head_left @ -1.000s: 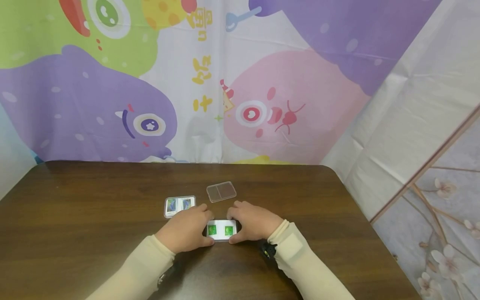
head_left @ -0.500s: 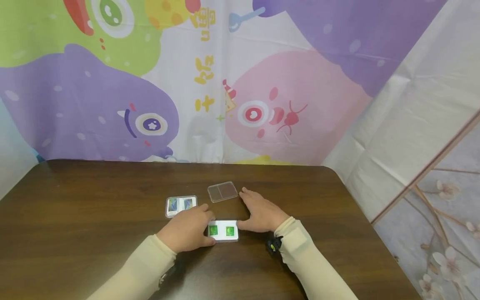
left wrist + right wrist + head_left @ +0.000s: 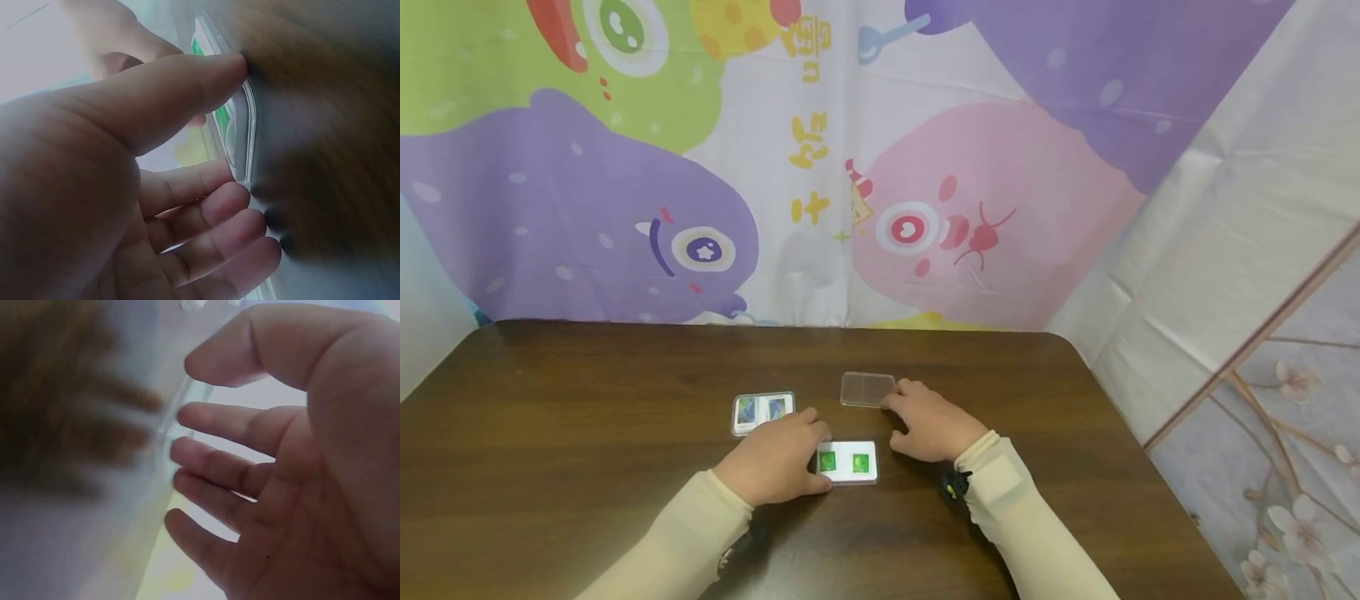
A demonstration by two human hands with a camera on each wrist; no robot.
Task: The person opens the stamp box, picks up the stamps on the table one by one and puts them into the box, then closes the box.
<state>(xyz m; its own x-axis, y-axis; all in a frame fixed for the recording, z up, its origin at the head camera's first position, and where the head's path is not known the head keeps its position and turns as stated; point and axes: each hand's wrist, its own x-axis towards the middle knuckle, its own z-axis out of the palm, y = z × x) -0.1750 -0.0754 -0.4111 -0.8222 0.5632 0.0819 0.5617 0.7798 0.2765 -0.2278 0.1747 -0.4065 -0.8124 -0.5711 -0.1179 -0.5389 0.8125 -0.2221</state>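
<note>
In the head view, my left hand [image 3: 778, 458] grips the left end of a flat clear case [image 3: 847, 463] holding a white insert with two green pictures. The left wrist view has the thumb [image 3: 212, 78] on the case's edge and the index fingertip at its corner. Up and to the right, my right hand [image 3: 938, 423] touches the right corner of a clear rectangular cover [image 3: 867, 389] with its fingertips. Its fingers [image 3: 215, 419] are extended in the right wrist view, and the thumb stands apart from them.
A second clear case [image 3: 763, 412] with blue-green pictures lies on the brown wooden table [image 3: 587, 400], just beyond my left hand. A printed cartoon cloth [image 3: 805, 275] hangs along the table's back edge.
My right hand has left the right end of the green-picture case and moved up to the clear cover. The cover has slid rightward and turned a little. My left hand stays put.
</note>
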